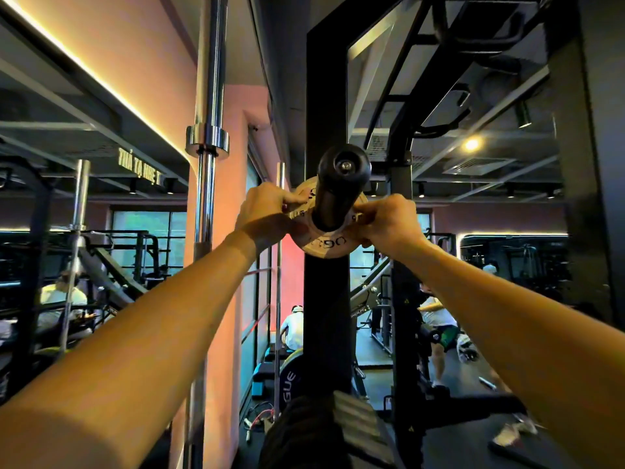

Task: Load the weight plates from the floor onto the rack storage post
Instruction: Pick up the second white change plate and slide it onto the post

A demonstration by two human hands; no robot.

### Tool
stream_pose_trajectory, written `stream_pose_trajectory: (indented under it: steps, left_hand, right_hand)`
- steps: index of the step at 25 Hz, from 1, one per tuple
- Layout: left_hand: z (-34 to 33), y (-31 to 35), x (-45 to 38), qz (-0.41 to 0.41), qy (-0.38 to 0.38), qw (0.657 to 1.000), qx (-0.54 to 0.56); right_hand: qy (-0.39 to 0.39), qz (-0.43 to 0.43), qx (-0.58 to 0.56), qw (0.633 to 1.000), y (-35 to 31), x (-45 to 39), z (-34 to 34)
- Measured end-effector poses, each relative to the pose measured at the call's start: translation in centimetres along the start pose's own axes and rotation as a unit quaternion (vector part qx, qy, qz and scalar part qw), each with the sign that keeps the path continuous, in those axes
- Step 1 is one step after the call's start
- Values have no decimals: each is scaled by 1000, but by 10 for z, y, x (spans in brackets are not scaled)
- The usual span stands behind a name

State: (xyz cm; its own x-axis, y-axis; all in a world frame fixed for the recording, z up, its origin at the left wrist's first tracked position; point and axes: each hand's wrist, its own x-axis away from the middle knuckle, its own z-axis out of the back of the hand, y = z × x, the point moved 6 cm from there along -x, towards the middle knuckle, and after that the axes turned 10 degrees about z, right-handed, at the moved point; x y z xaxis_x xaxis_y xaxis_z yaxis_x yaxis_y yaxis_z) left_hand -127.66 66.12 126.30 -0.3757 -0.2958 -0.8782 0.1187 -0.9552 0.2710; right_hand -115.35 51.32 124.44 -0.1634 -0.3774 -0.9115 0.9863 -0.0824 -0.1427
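A small pale weight plate [325,246] with dark lettering is threaded on the black storage post [338,184], which sticks out toward me from the black rack upright [326,299]. My left hand [267,211] grips the plate's left rim. On the right rim, my right hand [389,221] holds it with the fingers curled over the edge. The plate sits close to the upright, well behind the post's round end cap. Both my forearms reach up from below.
A chrome barbell [208,130] stands upright to the left of the rack. A dark plate with white letters [291,380] rests low behind the upright. Mirrors show other people and machines. Another black rack frame [402,265] rises on the right.
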Motion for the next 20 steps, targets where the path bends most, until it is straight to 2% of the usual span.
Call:
stream_pose_trajectory:
  steps: [5,9,11,13,17,20]
  left_hand:
    - [5,11,18,42,-44,994,-86]
    - [29,16,70,117,-53,992,5]
    - [43,19,105,146,-62,987,-9]
    - [51,26,145,153,-82,985,-20]
    - [59,35,232,228,-107,967,37]
    - [54,42,305,236,-151,958,52]
  right_hand:
    - [-51,-32,48,997,-16,10,5]
    - [-79,-45,-15,996,-39,47,27]
    - [-93,-64,-20,993,-43,75,37]
    - [-118,-82,-16,990,-45,112,45]
    - [-138,-156,-87,974,-53,201,55]
    - [-155,-186,-98,965,-72,278,63]
